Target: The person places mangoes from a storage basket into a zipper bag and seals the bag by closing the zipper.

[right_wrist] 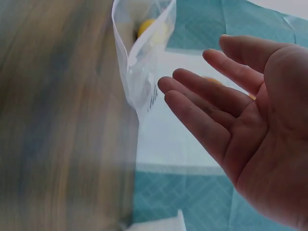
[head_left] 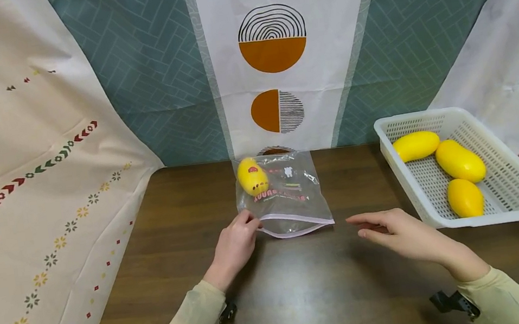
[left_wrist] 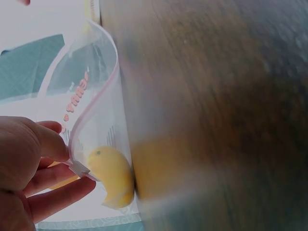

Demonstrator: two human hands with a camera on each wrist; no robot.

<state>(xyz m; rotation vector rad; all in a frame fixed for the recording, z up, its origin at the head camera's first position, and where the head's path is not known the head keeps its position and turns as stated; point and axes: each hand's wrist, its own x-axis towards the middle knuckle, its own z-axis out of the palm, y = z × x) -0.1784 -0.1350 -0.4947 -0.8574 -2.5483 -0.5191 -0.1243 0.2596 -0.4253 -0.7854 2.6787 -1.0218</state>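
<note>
The right hand point(head_left: 404, 233), fingers loosely extended, hangs just right of the clear zip bag point(head_left: 297, 209) on the table point(head_left: 301, 293), the left hand point(head_left: 236, 241) pinches the bag's near-left corner, and a yellow fruit point(head_left: 249, 177) lies inside its far-left part.

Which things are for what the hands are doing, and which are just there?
Probably part of the job:
left hand, holding the clear bag by its mouth
right hand, touching nothing
yellow fruit inside the bag
three more fruits in the white basket

Probably just there:
brown table underneath
flowery cloth on the left
green and white cloth behind
</note>
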